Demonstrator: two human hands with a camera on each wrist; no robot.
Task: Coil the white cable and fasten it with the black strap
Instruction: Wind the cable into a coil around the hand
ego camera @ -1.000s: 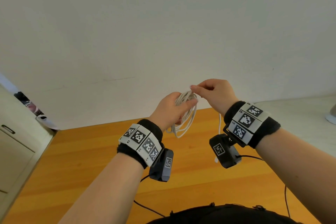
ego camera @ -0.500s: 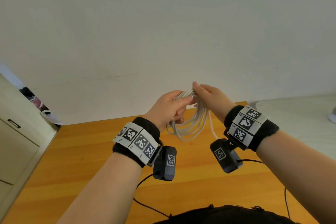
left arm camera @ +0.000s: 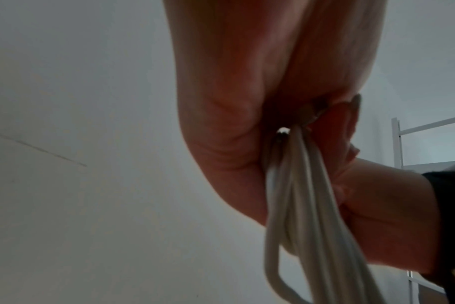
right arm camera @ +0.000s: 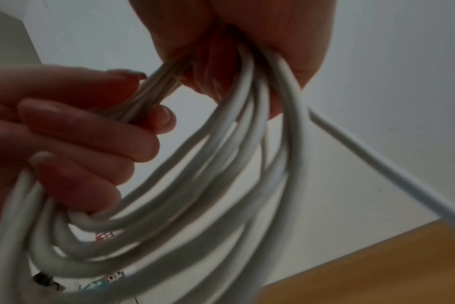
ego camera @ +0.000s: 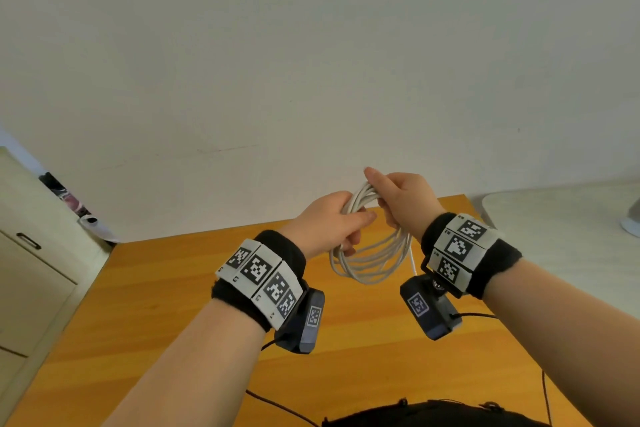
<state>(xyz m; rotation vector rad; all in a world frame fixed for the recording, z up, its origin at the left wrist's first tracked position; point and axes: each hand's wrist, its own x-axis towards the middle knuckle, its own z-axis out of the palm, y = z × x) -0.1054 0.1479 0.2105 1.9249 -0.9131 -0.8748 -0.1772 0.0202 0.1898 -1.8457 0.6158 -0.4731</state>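
Note:
The white cable (ego camera: 370, 263) hangs as a coil of several loops above the wooden table, held between both hands. My left hand (ego camera: 341, 225) grips the coil's left upper side, with its fingers curled round the bundled strands (left arm camera: 299, 205). My right hand (ego camera: 398, 198) grips the top right of the coil (right arm camera: 195, 185) with its fingers wrapped round the loops. One loose strand (right arm camera: 377, 164) runs down and away from the right hand; in the head view this loose strand (ego camera: 412, 262) drops beside the right wrist. No black strap shows in any view.
The wooden table (ego camera: 346, 340) lies below the hands, against a white wall. A pale cabinet (ego camera: 27, 253) stands at the left and a white surface (ego camera: 554, 218) at the right. Thin black wires (ego camera: 277, 406) trail over the table's near edge. A white rack (left arm camera: 398, 139) shows behind.
My right hand has gone from pinching a strand at the coil's top to gripping the loops. The coil has grown wider and hangs lower, and both hands have come closer together.

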